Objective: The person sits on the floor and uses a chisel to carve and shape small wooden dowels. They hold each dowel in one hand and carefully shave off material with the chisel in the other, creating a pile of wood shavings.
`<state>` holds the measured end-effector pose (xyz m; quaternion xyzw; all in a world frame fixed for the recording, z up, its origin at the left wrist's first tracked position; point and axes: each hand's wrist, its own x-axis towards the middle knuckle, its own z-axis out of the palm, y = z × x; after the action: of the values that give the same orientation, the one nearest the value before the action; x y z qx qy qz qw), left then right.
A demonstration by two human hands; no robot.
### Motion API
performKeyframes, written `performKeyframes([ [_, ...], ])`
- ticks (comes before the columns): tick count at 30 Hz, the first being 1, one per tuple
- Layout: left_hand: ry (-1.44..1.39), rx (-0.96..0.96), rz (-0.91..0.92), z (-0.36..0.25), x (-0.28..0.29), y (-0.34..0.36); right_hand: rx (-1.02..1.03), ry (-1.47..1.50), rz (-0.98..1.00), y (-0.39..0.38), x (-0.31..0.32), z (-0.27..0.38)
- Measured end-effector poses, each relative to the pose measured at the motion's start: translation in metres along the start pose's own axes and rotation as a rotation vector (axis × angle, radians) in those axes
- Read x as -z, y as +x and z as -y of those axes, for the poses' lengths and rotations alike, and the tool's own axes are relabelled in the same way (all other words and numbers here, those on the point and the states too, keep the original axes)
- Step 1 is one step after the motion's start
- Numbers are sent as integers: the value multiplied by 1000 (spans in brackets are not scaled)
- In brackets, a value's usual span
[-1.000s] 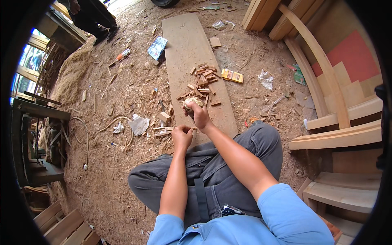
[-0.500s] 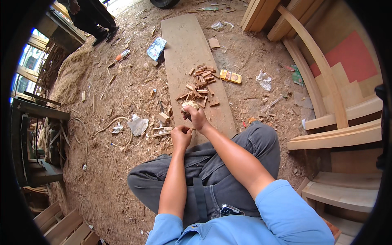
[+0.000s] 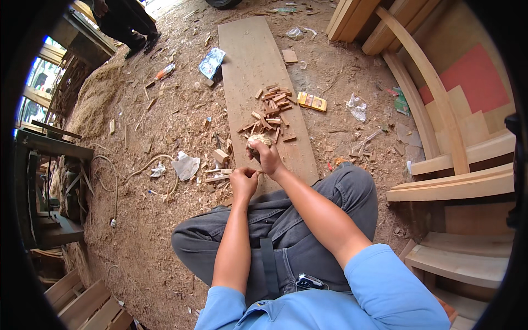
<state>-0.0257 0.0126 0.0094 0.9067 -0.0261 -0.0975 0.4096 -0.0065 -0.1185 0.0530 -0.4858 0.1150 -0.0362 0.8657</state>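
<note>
My right hand (image 3: pixel 268 157) is closed round a tool with a pale, rounded, rough-looking end (image 3: pixel 259 139) that shows above the fist. A dark part of it shows below; its kind is unclear. Lower and to the left, my left hand (image 3: pixel 242 183) is closed in a pinch over the near end of a long wooden board (image 3: pixel 247 47). Whatever those fingers hold is too small or hidden to make out. Just beyond my right fist, a pile of small cut wood sticks (image 3: pixel 273 110) lies on the board.
Wood offcuts (image 3: pixel 220 156) and a crumpled white bag (image 3: pixel 186 166) lie left of the board. A yellow packet (image 3: pixel 312 101) rests by its right edge. Curved wooden frames (image 3: pixel 451 184) stand at the right, a dark metal-framed bench (image 3: pixel 55 146) at the left. A person (image 3: pixel 127 25) stands far left.
My right fist and the tool have shifted very slightly to the right. My left hand keeps its pinch in nearly the same place. The wood pile looks unchanged.
</note>
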Motion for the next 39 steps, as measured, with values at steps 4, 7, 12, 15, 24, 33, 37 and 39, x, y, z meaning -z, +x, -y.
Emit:
performKeyframes([
  [4,66,-51,-20,0,1,-1,11,18,-29,1,2,0],
  [7,55,-59,-16,0,0,-3,-5,8,-25,-1,0,0],
  [12,51,-66,-16,-3,2,-2,22,19,-30,-2,-2,1],
  [15,39,-60,-19,-3,2,-5,-37,-30,-50,-3,-2,0],
  [24,44,-65,-26,-2,1,-2,25,-38,11,-3,-4,0],
  [33,18,-32,-10,-3,2,-1,7,-34,-11,-9,-12,8],
  [37,77,-40,2,-2,2,0,55,-38,13,-10,-11,10],
  [39,46,-56,-16,0,1,1,83,31,-2,-11,-11,10],
])
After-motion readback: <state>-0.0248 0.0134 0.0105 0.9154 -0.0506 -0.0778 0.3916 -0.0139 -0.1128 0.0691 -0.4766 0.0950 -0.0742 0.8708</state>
